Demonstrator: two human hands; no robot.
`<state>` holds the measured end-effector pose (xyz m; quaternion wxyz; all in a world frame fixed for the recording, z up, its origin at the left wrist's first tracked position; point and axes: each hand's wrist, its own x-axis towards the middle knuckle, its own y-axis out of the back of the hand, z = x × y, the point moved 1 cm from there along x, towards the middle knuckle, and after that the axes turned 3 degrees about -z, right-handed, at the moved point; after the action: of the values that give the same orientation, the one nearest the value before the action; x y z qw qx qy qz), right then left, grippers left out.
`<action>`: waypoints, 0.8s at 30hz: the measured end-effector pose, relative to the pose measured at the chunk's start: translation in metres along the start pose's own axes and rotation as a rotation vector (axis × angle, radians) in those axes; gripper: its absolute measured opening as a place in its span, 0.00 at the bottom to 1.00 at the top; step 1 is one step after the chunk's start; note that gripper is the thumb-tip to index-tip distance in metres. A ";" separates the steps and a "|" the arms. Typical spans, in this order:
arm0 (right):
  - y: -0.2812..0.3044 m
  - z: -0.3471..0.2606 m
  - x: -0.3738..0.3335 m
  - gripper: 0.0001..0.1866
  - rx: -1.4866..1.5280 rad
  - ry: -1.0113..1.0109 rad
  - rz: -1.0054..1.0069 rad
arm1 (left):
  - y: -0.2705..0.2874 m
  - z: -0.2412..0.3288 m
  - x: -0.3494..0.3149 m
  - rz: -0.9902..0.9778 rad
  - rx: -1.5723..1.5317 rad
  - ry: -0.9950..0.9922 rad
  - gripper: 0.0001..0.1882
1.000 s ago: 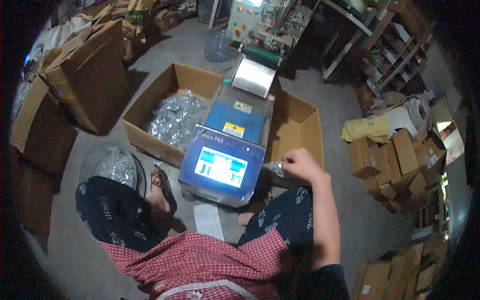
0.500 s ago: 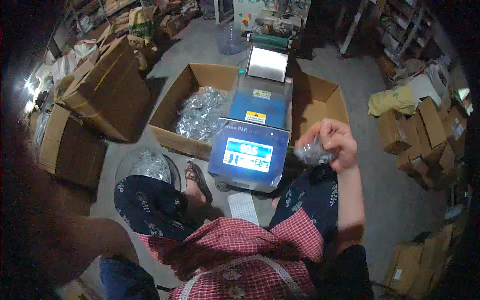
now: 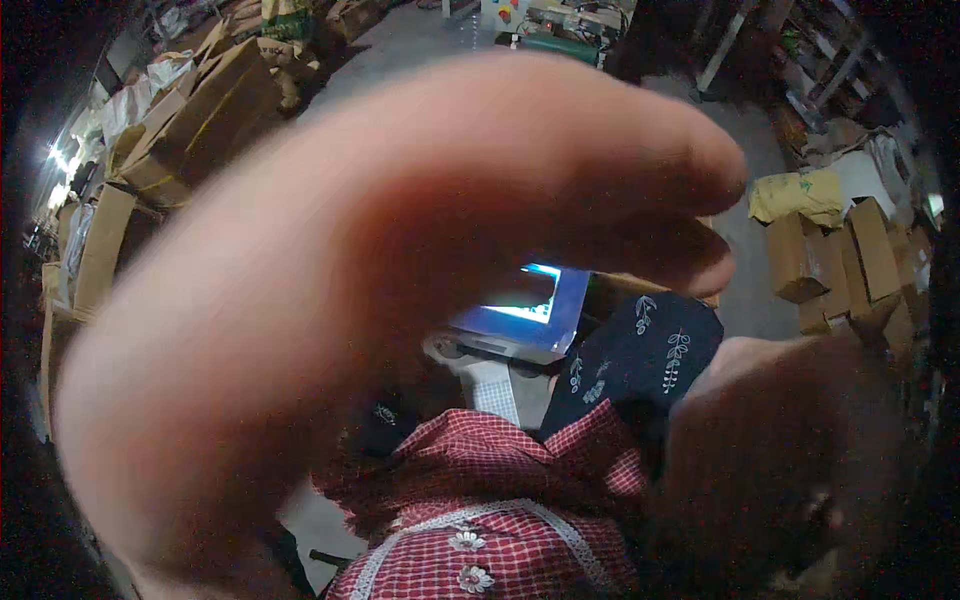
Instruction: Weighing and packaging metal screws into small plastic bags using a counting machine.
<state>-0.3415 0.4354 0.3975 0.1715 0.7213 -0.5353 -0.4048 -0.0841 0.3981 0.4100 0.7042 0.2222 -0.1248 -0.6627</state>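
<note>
My left hand [image 3: 560,160] looms large and blurred very close to the camera, stretching across from the left. Its fingers reach right, with a gap between them, and nothing shows in them. Under it, the blue machine [image 3: 520,340] with a lit screen [image 3: 530,300] is mostly covered. At the lower right my right hand and arm [image 3: 780,430] are raised close, dark and smeared; I cannot make out the fingers or anything in them. The carton around the machine shows only as an edge, and the clear packs are hidden.
Large cardboard boxes [image 3: 205,115] stand at the left. At the right are more cartons [image 3: 800,260] below a yellow sack [image 3: 797,198]. A white sheet [image 3: 492,390] lies beneath the machine. Other equipment [image 3: 560,25] stands at the far end.
My left hand has risen across the view, covering the machine and carton. My right hand, which held a shiny clear pack beside the machine, has drawn back to the lower right.
</note>
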 end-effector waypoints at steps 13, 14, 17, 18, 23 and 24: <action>-0.024 0.033 0.072 0.15 0.866 1.268 -0.744 | 0.056 0.005 -0.078 -0.815 0.065 -1.130 0.44; -0.017 0.032 0.072 0.16 0.906 1.351 -0.802 | 0.050 -0.001 -0.057 -0.912 0.072 -1.192 0.45; -0.007 0.018 0.050 0.18 1.050 1.615 -1.097 | 0.011 -0.028 -0.026 -0.893 0.138 -1.078 0.41; 0.020 -0.025 0.023 0.13 0.480 1.089 -0.510 | -0.002 -0.034 -0.010 -0.899 -0.015 -0.778 0.41; 0.004 -0.042 0.146 0.23 0.800 0.805 -0.230 | -0.064 -0.037 0.076 -0.853 -0.626 -0.180 0.33; -0.001 -0.038 0.162 0.23 0.808 0.796 -0.233 | -0.070 -0.041 0.083 -0.856 -0.626 -0.168 0.33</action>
<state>-0.2960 0.2813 0.3554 0.0249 0.8803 -0.4588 0.1179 -0.1189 0.3203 0.3306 0.3912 -0.0213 0.1246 -0.9116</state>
